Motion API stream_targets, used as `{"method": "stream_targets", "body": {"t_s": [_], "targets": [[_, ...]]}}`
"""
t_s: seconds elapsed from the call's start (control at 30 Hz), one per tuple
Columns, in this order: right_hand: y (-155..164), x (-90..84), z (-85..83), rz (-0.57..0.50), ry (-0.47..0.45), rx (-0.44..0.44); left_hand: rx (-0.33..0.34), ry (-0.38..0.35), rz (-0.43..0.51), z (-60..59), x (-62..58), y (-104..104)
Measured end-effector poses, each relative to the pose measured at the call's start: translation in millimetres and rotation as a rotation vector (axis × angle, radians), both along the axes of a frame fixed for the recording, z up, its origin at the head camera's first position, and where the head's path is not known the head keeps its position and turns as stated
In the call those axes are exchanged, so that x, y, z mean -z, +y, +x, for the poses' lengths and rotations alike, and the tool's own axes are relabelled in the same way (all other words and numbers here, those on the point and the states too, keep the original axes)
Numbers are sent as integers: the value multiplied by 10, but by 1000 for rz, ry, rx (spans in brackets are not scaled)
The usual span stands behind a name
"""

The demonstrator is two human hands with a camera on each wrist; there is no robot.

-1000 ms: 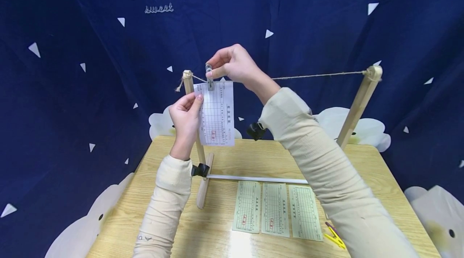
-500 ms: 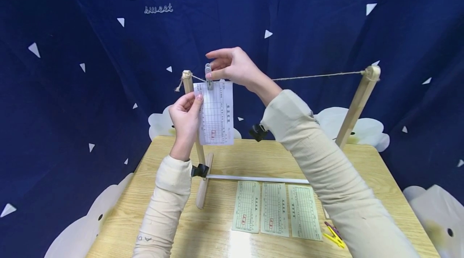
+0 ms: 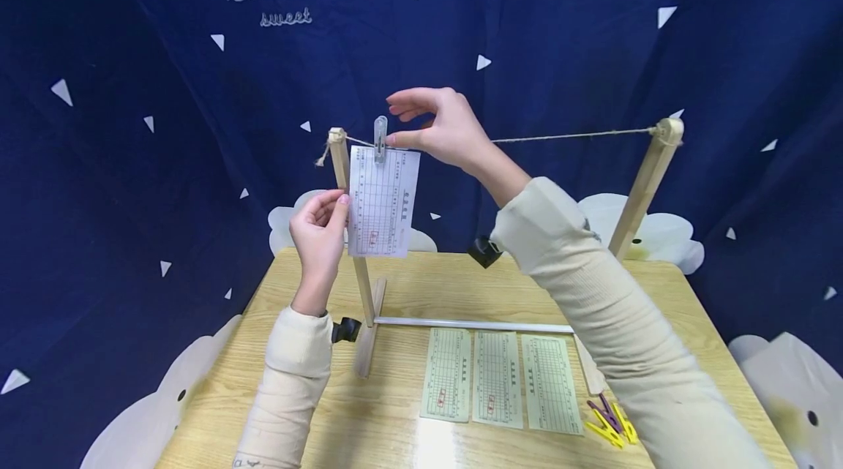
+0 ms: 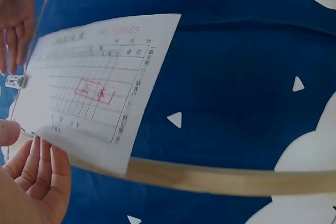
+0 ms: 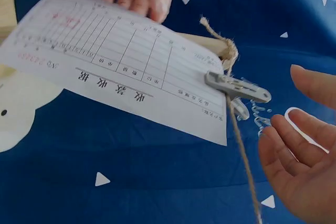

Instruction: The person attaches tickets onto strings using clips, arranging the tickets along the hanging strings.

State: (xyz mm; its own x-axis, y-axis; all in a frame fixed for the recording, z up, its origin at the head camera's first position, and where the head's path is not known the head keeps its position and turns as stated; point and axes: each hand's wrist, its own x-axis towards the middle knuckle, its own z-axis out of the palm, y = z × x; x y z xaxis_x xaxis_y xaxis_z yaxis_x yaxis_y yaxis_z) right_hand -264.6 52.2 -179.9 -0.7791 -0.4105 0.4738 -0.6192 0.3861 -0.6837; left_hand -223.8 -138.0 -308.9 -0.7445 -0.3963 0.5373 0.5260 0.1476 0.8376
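A white receipt slip point(image 3: 382, 205) with a red stamp hangs from the twine point(image 3: 573, 136), held by a grey clothespin point(image 3: 380, 138) at its top edge. My left hand point(image 3: 320, 231) is at the slip's left edge; in the left wrist view its thumb and fingers point(image 4: 44, 169) stand apart near the paper. Beside the clothespin, my right hand point(image 3: 451, 125) has its thumb and fingers spread and holds nothing. The right wrist view shows a gap between the right fingers point(image 5: 294, 145) and the clothespin point(image 5: 236, 86).
Wooden posts point(image 3: 642, 191) carry the twine at both ends, with a white crossbar point(image 3: 470, 324) low between them. Three green slips point(image 3: 497, 381) lie in a row on the wooden table point(image 3: 369, 425). Yellow and purple clothespins point(image 3: 609, 421) lie to their right.
My right hand has let go of the grey clothespin and moved right. My left hand has slid down and left, releasing the slip, which now hangs slightly tilted.
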Motion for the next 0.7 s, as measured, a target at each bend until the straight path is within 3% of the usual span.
{"method": "stream_targets", "body": {"t_s": [0.37,0.7], "targets": [[117,22,238,-17,37,-11,-29,2,48,116,189,-146],[314,194,415,-77,-1,-56,21,-7,38,301,311,-158]]}}
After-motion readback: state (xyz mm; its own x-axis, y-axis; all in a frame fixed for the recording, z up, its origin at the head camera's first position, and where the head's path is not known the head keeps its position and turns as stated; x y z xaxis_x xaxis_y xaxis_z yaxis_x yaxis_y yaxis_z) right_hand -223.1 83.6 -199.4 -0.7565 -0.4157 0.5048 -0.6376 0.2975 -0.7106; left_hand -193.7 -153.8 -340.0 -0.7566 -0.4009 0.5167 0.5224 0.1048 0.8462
